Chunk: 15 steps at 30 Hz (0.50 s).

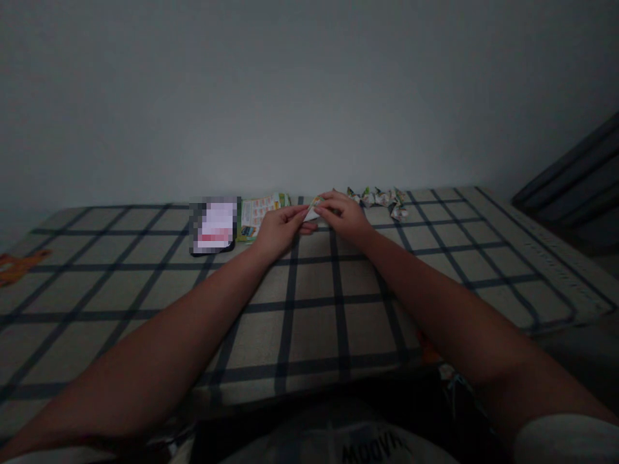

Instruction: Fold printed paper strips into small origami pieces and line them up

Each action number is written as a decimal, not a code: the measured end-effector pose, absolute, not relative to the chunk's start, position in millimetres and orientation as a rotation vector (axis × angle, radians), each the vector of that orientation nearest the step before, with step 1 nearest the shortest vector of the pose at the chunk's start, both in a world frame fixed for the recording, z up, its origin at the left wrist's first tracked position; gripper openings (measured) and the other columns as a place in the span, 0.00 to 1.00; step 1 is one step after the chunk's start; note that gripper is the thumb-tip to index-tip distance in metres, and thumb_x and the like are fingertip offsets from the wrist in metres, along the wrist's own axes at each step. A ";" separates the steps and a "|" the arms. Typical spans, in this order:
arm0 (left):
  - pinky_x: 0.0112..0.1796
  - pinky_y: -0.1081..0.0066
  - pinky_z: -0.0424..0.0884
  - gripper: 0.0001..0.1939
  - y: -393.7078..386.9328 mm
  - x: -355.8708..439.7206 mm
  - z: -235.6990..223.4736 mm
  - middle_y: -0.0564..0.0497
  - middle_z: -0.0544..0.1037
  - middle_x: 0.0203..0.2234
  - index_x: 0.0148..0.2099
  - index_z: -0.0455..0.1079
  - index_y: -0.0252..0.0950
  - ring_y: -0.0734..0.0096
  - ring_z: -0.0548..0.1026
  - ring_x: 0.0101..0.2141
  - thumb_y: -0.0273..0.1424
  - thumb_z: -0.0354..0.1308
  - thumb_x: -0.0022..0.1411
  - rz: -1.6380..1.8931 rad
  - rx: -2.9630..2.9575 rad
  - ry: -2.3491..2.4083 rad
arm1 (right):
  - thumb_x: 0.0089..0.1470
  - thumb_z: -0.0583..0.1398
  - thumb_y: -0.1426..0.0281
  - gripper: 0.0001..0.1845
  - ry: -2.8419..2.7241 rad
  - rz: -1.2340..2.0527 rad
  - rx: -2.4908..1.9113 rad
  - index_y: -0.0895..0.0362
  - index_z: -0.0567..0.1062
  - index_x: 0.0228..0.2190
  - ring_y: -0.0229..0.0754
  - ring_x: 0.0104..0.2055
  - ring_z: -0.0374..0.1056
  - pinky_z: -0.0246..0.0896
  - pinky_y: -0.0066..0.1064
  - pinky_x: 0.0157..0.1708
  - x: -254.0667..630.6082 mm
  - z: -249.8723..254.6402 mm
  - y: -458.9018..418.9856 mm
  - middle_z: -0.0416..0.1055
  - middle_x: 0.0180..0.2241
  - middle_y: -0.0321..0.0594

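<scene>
My left hand [278, 229] and my right hand [345, 216] meet over the far middle of a checked bed sheet [145, 283]. Both pinch a small folded piece of printed paper [313, 211] between their fingertips. The paper is white with green and orange print. Behind my left hand lies a stack of similar printed sheets [258, 212]. A row of several small folded paper pieces [380, 198] lies just to the right of my right hand, near the wall.
A phone with a lit, blurred screen [214, 227] lies left of the printed sheets. An orange shape [17, 265] shows on the sheet at the far left. A plain wall rises behind. Dark furniture [570, 187] stands at the right.
</scene>
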<state>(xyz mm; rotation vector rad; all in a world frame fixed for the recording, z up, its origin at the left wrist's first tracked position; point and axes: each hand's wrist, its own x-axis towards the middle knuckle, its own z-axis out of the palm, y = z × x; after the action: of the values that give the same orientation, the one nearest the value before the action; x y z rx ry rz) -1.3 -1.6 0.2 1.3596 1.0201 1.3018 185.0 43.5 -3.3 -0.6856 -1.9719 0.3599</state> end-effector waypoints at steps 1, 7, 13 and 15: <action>0.39 0.67 0.80 0.20 -2.0 -1.2 1.0 0.45 0.83 0.40 0.47 0.79 0.32 0.67 0.83 0.34 0.40 0.68 0.57 1.309 1.347 1.007 | 0.61 0.60 0.59 0.15 -1.954 0.379 -0.692 0.56 0.82 0.34 0.45 0.45 0.70 0.65 0.40 0.51 184.5 -2.9 43.4 0.75 0.40 0.45; 0.39 0.66 0.80 0.22 -7.7 -0.8 4.7 0.42 0.82 0.45 0.50 0.78 0.33 0.63 0.83 0.38 0.40 0.69 0.57 1.262 1.305 0.898 | 0.60 0.61 0.58 0.15 -1.877 0.477 -0.693 0.56 0.80 0.31 0.43 0.39 0.70 0.67 0.39 0.45 184.0 1.0 40.6 0.75 0.35 0.43; 0.40 0.68 0.79 0.26 -8.3 0.2 1.8 0.42 0.83 0.43 0.52 0.77 0.34 0.66 0.82 0.39 0.39 0.72 0.52 1.276 1.331 0.934 | 0.58 0.62 0.57 0.15 -1.785 0.516 -0.692 0.56 0.80 0.29 0.42 0.39 0.69 0.69 0.36 0.38 184.2 3.0 39.5 0.72 0.35 0.43; 0.39 0.68 0.79 0.24 -6.5 -0.3 1.5 0.42 0.83 0.41 0.48 0.79 0.33 0.66 0.82 0.36 0.41 0.72 0.52 1.285 1.343 0.959 | 0.56 0.63 0.56 0.15 -1.763 0.570 -0.707 0.56 0.80 0.29 0.41 0.37 0.69 0.69 0.33 0.30 183.8 3.5 38.0 0.72 0.35 0.42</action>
<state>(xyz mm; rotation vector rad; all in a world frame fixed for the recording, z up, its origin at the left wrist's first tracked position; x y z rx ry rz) -0.3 -6.5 1.5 1.3428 0.9588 1.2849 183.8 38.0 3.5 -0.7072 -1.7632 0.5704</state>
